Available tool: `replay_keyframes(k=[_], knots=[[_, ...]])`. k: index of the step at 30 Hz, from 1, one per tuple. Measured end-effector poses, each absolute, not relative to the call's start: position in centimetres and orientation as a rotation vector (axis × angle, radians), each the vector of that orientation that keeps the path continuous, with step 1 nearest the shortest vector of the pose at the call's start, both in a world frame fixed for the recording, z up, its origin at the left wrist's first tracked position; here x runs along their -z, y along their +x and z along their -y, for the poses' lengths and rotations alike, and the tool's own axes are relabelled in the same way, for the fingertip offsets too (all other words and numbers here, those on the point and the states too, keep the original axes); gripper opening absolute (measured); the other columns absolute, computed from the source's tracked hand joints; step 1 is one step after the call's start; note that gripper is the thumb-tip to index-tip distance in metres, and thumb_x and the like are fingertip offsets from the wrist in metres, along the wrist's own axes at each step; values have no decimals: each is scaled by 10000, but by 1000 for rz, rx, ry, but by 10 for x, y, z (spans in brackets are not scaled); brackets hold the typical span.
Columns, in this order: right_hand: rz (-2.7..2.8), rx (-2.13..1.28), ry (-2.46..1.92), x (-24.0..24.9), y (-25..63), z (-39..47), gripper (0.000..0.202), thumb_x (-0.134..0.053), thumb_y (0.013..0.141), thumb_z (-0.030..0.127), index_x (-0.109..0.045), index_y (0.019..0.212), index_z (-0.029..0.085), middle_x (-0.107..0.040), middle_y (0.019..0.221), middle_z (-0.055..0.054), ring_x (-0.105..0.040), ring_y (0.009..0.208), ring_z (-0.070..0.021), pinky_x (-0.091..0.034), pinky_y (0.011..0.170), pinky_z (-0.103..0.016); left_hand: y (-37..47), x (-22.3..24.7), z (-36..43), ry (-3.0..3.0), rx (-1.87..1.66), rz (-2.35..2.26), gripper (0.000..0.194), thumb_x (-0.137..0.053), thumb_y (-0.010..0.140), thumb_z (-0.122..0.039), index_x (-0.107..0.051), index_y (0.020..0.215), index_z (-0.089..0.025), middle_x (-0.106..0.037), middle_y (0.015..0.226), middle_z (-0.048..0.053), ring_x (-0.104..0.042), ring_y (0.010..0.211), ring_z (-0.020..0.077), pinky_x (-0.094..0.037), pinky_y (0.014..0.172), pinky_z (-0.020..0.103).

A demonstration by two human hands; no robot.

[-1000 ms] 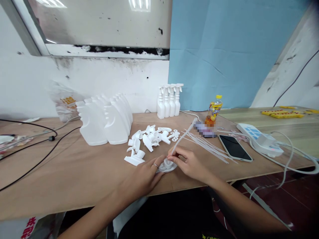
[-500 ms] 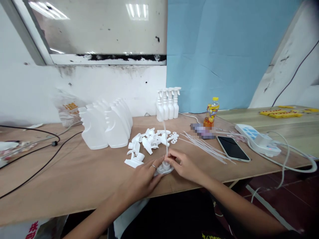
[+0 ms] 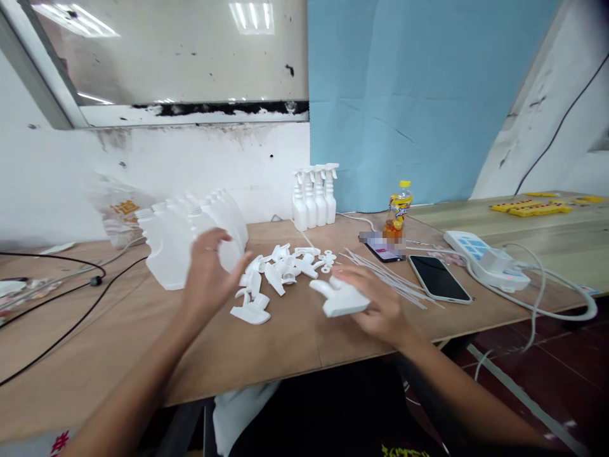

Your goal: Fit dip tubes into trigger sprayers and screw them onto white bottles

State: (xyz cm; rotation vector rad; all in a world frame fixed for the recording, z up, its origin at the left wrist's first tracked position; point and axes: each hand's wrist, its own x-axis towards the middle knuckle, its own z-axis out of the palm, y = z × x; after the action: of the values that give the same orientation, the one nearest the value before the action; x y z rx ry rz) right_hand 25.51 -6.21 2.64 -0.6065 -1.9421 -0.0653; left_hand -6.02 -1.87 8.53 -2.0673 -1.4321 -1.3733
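Note:
My right hand (image 3: 375,304) is closed around a white trigger spray head (image 3: 339,297), holding it just above the front of the table. A thin pale tube (image 3: 303,235) shows behind the spray heads; whether it joins the held one I cannot tell. My left hand (image 3: 209,270) is raised in front of the white plastic bottles (image 3: 164,254), thumb and fingers apart, with nothing in its grasp. Whether it touches a bottle is unclear. Between my hands lies a pile of loose white spray heads (image 3: 273,270), with small white rings (image 3: 327,260) at its right.
Several assembled spray bottles (image 3: 314,197) stand by the wall. Thin white tubes (image 3: 385,276) lie right of the pile, beside a phone (image 3: 440,278). Farther right are a drink bottle (image 3: 398,212) and a power strip (image 3: 490,260) with its cord. Black cables (image 3: 71,324) cross the left side.
My left hand has left the spray head and moved left and up to the bottles, opening. My right hand has lifted the spray head off the table and tipped it over sideways.

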Motion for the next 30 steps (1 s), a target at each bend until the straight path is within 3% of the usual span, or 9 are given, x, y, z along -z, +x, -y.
replay_keyframes(k=[3,6,10,14,18,26,30], knots=[[1584,-159,-754,-24,268,65,353,-673,883,225,-632,1234,238,-715,1200,-112,-698,1070,-311,-546,970,-484,-96,-99,-16,-1707,1303,1559,628,-668,806,-588,-461,1208,-152,-510,1291,193,-487,1256,372,-413,1045,506],[1267,-418,-725,-26,274,63,261,-656,907,337,-649,1133,206,-761,1006,-105,-734,860,-294,-572,873,-506,-112,-99,-35,-1613,1213,1912,771,-701,716,-662,-417,1203,-137,-568,1151,189,-595,1079,386,-492,897,513],[1107,-626,-531,-36,277,59,216,-679,883,358,-681,1032,202,-754,914,-64,-713,773,-251,-570,800,-468,-106,-90,-37,-1629,1086,2099,673,-691,713,-613,-411,1131,-165,-598,947,115,-637,923,365,-512,774,474],[1035,-824,-395,-47,286,62,155,-653,896,355,-705,985,239,-743,910,-35,-662,688,-194,-534,640,-361,-94,-82,-3,-1807,1107,1633,522,-691,725,-466,-406,1073,-201,-580,998,100,-619,970,332,-491,850,465],[1014,-924,-401,-52,295,66,211,-589,915,411,-722,945,249,-726,854,-22,-585,572,-158,-513,644,-358,-81,-73,42,-1889,1072,1154,459,-702,751,-315,-390,1078,-232,-599,1142,121,-595,1091,328,-422,984,510],[1038,-916,-499,-51,294,65,223,-640,856,432,-717,902,228,-687,792,-31,-540,525,-156,-476,593,-357,-61,-62,62,-2001,1055,940,468,-721,733,-158,-399,1060,-250,-617,1221,129,-597,1146,311,-383,1066,586],[1048,-853,-502,-50,287,63,206,-643,869,424,-701,923,234,-680,831,-45,-576,621,-172,-462,572,-331,-52,-58,72,-2195,886,776,438,-708,742,-161,-435,1074,-250,-593,1267,137,-571,1181,324,-393,1055,601]])
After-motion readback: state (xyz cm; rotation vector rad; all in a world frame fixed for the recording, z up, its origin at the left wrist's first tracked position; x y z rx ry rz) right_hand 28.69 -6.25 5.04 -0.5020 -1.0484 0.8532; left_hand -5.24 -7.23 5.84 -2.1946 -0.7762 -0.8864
